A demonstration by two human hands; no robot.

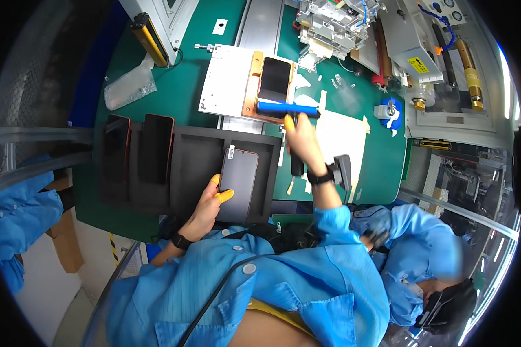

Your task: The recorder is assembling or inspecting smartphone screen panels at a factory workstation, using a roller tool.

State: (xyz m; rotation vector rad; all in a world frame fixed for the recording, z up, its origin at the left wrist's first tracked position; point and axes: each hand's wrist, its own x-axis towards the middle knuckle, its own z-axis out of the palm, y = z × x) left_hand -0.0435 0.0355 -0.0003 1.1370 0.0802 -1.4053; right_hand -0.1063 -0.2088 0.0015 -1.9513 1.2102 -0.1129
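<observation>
While a phone (238, 184) in the black tray (191, 168) is gripped by the left hand (205, 205), a blue roller (287, 108) is clasped by the right hand (300, 139) over another phone (275, 78) in an orange frame (252, 87); a yellow label (418, 65) is seen beyond.

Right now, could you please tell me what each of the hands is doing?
Left hand: closed on the edge of a phone lying in the black tray.
Right hand: closed on a blue roller.
</observation>
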